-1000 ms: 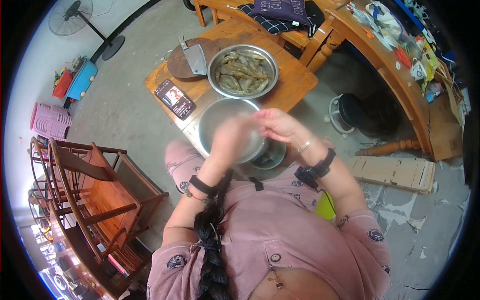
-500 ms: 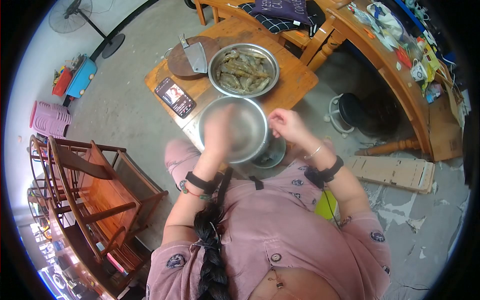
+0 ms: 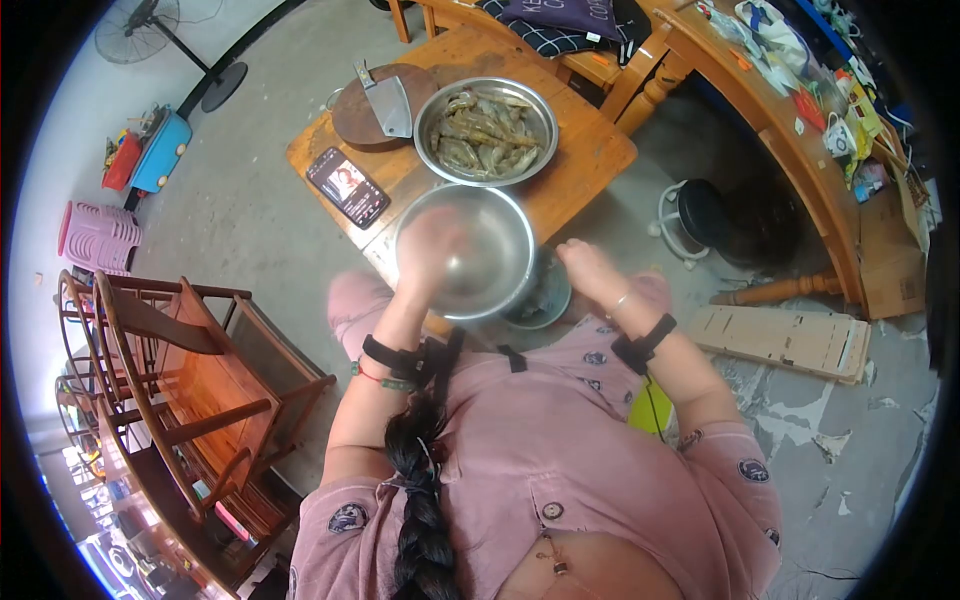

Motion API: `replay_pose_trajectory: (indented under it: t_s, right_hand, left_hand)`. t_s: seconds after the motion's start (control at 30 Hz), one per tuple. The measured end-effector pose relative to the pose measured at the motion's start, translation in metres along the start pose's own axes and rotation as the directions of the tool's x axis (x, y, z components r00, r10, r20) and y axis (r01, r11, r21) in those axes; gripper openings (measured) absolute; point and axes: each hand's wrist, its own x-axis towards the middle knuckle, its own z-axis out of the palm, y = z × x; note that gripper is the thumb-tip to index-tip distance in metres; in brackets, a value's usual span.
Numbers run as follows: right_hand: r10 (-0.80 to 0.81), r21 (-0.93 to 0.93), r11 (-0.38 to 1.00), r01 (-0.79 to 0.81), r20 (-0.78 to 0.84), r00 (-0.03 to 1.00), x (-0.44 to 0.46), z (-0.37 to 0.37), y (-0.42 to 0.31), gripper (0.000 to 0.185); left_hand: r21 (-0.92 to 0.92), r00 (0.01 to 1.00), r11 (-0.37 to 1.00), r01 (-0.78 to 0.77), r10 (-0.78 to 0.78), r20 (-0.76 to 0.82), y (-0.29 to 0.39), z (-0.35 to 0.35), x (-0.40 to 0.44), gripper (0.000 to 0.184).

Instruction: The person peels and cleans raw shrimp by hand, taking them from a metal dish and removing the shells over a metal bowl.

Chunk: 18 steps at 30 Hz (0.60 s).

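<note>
Head view, looking down past my arms: the tabletop (image 3: pixel 592 152) spreads out in front of me, and nothing on it has shifted its place over the last second. Near bowl (image 3: pixel 497 245) sits closest to me, against the tabletop's near edge, its metal bottom showing bare beside my fingers; the far bowl (image 3: pixel 546 121) stands just beyond it. Off to the left lies the board (image 3: pixel 350 122), and down by my knees, lower than the near bowl and partly hidden by it, is the pail (image 3: pixel 558 305), with something in it too dim to name. The change is in my hands: a second ago they met above the near bowl, and now they are well apart. My left grip (image 3: pixel 430 245) is over the left part of that bowl, so blurred that I cannot tell whether it is wide, narrow or holding something. My right grip (image 3: pixel 590 268) has come out and down beside the pail, fingers curled in narrow; whether anything is pinched there I cannot tell. I take this to mean the two hands no longer share one piece, and each is busy at its own vessel. The cleaver (image 3: pixel 390 108) rests on the board, the phone (image 3: pixel 347 187) lies near it, lit, and the shrimp (image 3: pixel 485 135) are heaped in the far bowl, touched by neither hand.
</note>
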Motion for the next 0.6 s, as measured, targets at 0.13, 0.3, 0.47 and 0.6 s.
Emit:
replay_pose_trajectory:
  t_s: [0.13, 0.3, 0.47, 0.6]
  right_hand:
    - [-0.027, 0.010, 1.000, 0.027, 0.047, 0.999, 0.003, -0.002, 0.001, 0.010]
    - [-0.083, 0.086, 0.992, 0.091, -0.094, 0.992, 0.019, -0.075, -0.051, 0.015]
    - [-0.351, 0.193, 0.865, 0.462, -0.425, 0.834, 0.044, -0.073, -0.080, 0.024]
    - [-0.401, 0.274, 0.834, 0.479, -0.296, 0.867, 0.052, -0.058, -0.085, 0.026]
  left_hand:
    - [0.145, 0.997, 0.987, -0.068, 0.064, 0.036, 0.005, 0.003, -0.005, 0.041]
    - [0.206, 0.996, 0.978, -0.043, 0.026, 0.083, 0.014, 0.008, -0.007, 0.045]
    - [0.247, 0.992, 0.965, -0.084, 0.058, 0.112, 0.009, 0.014, -0.005, 0.044]
    - [0.339, 0.991, 0.935, -0.105, 0.069, 0.115, 0.007, 0.016, -0.006, 0.039]
